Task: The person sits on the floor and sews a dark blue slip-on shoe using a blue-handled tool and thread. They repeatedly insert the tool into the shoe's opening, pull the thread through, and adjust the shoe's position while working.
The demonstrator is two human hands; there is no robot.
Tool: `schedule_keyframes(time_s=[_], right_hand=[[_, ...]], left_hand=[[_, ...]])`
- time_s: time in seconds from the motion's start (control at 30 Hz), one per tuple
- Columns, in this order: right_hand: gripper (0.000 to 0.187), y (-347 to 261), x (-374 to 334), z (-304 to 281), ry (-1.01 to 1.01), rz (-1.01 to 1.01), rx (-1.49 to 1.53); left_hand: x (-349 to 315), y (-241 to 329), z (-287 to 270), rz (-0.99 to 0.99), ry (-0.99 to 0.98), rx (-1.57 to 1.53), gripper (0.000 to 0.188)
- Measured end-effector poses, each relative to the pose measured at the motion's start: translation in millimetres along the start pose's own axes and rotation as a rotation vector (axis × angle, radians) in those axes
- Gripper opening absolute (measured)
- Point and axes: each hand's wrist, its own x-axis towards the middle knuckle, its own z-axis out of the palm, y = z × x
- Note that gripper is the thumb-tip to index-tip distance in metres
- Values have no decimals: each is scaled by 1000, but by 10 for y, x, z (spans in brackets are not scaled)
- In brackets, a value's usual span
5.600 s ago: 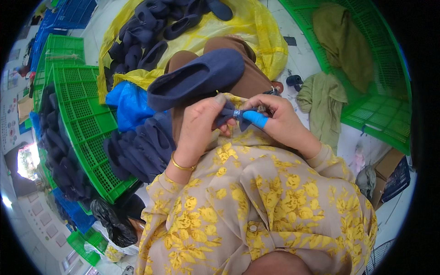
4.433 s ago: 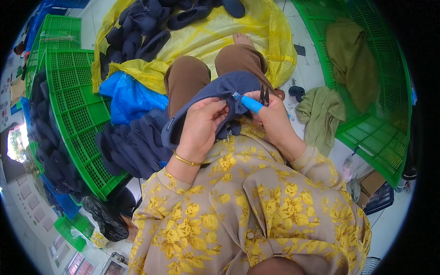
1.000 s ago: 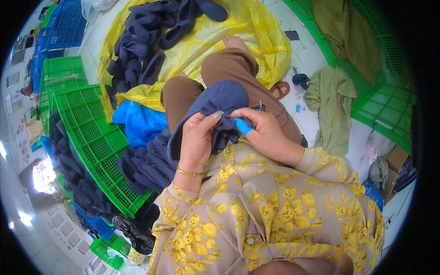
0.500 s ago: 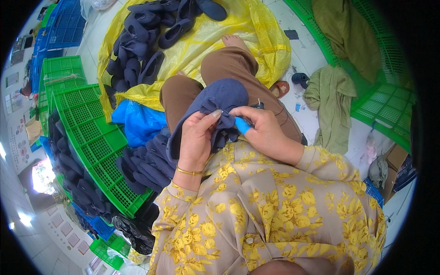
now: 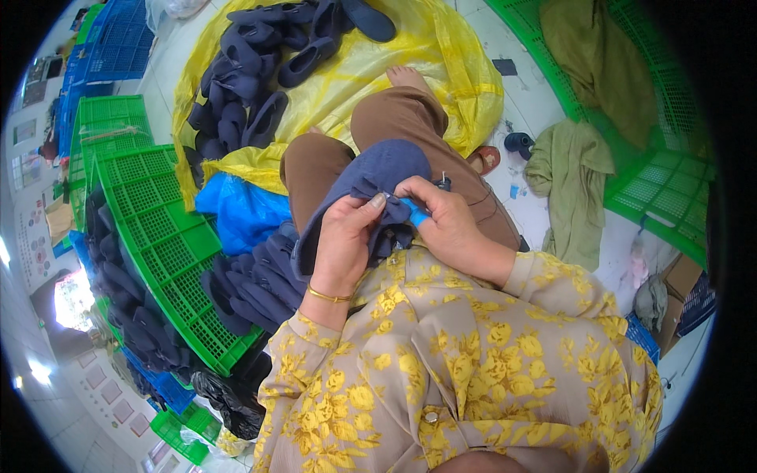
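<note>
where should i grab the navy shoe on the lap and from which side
Probably the rounded far end of the navy shoe, coming from the far side: that end juts out uncovered, while the left hand and right hand crowd the nearer part.

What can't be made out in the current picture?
All in the head view:
Whether navy fabric joins the navy shoe: left hand and right hand cover it.
Any needle or thread: too small to confirm.
Far end of the yellow sheet: upper edge cuts it off.

floor (image 5: 527, 93): pale tiles | wall (image 5: 95, 410): whitish, row of panels (image 5: 122, 410) | left: glaring opening (image 5: 72, 301), bright light (image 5: 39, 372)
</note>
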Motion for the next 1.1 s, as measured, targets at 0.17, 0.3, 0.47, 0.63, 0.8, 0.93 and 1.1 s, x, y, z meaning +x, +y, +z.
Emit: schedule_keyframes(time_s=[0.17,0.3,0.47,0.63,0.8,0.93,1.1], right_hand=[[28,-20,-2,-6,-10,20,58],[28,-58,-21,-50,-60,27,4],[27,39,-42,33,-23,-40,-45],[19,-45,-18,53,-18,67,47],[11,-216,20,28,34,126,263],[10,-311,128,-63,-106,102,178],[9,-419,242,-190,-263,179,40]], left_hand=[[-17,-85,-46,63,-39,-59,11],[-13,-68,-51,53,-60,-84,9],[8,-93,-101,56,-67,-64,8],[-24,-80,-29,58,-64,-47,9],[-61,-63,60,71,-142,-46,17],[-50,-113,46,69,-86,-9,18],[-160,-94,126,101,-20,98,20]])
